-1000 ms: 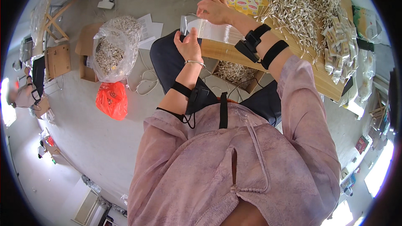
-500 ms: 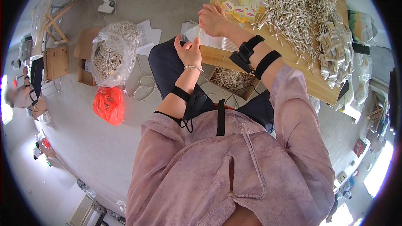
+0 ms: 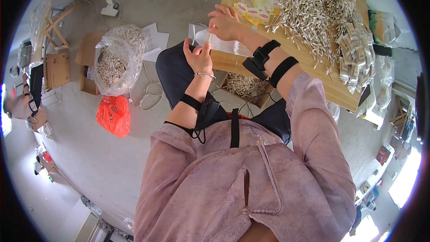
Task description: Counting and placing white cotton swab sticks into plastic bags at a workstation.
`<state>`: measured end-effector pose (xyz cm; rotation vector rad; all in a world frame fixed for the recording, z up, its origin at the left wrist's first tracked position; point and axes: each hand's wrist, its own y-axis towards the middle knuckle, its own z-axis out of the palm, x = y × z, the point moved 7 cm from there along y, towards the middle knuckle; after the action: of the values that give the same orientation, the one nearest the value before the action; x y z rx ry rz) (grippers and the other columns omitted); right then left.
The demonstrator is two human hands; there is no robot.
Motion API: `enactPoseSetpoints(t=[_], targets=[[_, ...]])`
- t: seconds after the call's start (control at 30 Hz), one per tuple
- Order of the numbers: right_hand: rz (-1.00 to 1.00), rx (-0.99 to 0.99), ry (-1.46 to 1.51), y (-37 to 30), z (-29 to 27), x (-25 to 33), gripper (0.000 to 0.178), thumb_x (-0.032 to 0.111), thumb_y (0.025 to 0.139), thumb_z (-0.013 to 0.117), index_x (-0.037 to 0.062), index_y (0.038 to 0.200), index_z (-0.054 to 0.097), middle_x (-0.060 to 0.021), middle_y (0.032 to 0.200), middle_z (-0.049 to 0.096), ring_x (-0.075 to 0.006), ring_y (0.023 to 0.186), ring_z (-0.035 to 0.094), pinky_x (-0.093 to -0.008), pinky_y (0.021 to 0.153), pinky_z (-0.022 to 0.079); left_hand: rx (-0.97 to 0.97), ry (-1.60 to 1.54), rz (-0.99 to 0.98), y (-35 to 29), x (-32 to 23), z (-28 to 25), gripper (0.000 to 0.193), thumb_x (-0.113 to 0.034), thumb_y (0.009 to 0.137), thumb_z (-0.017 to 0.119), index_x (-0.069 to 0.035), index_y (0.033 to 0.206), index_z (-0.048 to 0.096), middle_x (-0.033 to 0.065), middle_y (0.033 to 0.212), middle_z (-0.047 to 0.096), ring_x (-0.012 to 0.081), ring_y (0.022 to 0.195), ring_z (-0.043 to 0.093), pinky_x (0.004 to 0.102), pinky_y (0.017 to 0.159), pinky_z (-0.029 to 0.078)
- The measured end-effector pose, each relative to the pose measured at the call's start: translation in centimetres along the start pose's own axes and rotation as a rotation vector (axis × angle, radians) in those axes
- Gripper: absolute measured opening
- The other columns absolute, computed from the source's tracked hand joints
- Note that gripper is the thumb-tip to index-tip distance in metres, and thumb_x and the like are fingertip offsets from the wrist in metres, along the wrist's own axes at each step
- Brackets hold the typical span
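My left hand (image 3: 199, 58) is at the table's front left edge, palm turned up, with thumb and fingers apart. Just beyond it my right hand (image 3: 225, 23) bends over a clear plastic bag (image 3: 202, 35), its fingers curled down and their tips partly hidden. The bag reaches past the table edge, between my two hands. Beside it a stack of clear bags (image 3: 228, 45) lies on the wooden table (image 3: 286, 56). Yellow and white printed cards (image 3: 254, 13) lie past my right hand. A large heap of cotton swabs (image 3: 313, 13) covers the table to the right.
Filled packets (image 3: 356, 58) are piled at the table's right edge. Under the table stands a box of swabs (image 3: 244, 85). On the floor to the left are a clear sack of swabs (image 3: 118, 58), a red plastic bag (image 3: 113, 115), a cardboard box (image 3: 89, 80) and white paper sheets (image 3: 154, 40).
The view has shifted slightly. My left hand's fingers have spread a little, and the clear bag now shows more between my hands. My right hand stays over the bag.
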<state>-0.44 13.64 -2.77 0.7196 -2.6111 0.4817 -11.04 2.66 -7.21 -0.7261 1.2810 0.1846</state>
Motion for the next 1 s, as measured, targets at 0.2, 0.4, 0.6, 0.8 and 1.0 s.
enactPoseSetpoints(t=[0.2,0.4,0.6,0.8,1.0], targets=[[0.026,0.045,-0.001,0.6,0.5,-0.4,0.024,0.029,0.086,0.053,0.0139,0.089,0.070,0.0002,0.137,0.045,-0.0263,0.140,0.014,-0.0513,0.112,-0.001,0.096,-0.123,-0.042,0.5,0.8,0.4,0.081,-0.003,0.077,0.075,-0.008,0.141,0.025,0.0102,0.092,0.060,0.0147,0.085,0.056,0.0285,0.084,0.043],[0.031,0.143,-0.011,0.6,0.2,-0.6,0.030,0.033,0.089,0.048,0.0172,0.102,0.070,0.0029,0.140,0.044,-0.0250,0.141,0.012,-0.0524,0.112,0.000,0.113,-0.203,-0.037,0.8,0.9,0.6,0.076,-0.003,0.080,0.071,-0.003,0.139,0.024,0.0036,0.077,0.059,0.0103,0.072,0.053,0.0229,0.075,0.041],[-0.085,-0.346,0.243,-3.2,-3.6,-2.7,0.027,0.022,0.090,0.048,0.0129,0.109,0.064,-0.0052,0.137,0.047,-0.0321,0.135,0.029,-0.0467,0.110,0.023,0.005,0.061,-0.029,0.2,-0.6,0.2,0.078,-0.012,0.079,0.073,0.000,0.137,0.022,0.0078,0.089,0.058,0.0127,0.081,0.053,0.0256,0.079,0.042],[0.070,-0.613,0.121,-13.9,-3.5,-4.6,0.049,0.012,0.087,0.053,-0.0012,0.133,0.040,-0.0201,0.138,0.041,-0.0387,0.131,0.032,-0.0457,0.108,0.028,0.060,0.670,0.632,-1.9,-4.9,0.6,0.084,-0.016,0.068,0.077,0.000,0.136,0.029,0.0192,0.133,0.034,0.0354,0.122,0.032,0.0429,0.098,0.032],[0.158,-0.749,0.386,-19.1,0.5,-3.0,0.059,0.006,0.090,0.046,-0.0016,0.144,0.021,-0.0253,0.148,0.022,-0.0366,0.139,0.022,-0.0394,0.111,0.024,0.227,0.973,1.107,-6.9,-7.6,4.2,0.080,-0.014,0.073,0.073,-0.002,0.138,0.029,0.0224,0.141,0.028,0.0391,0.131,0.024,0.0435,0.106,0.026]])
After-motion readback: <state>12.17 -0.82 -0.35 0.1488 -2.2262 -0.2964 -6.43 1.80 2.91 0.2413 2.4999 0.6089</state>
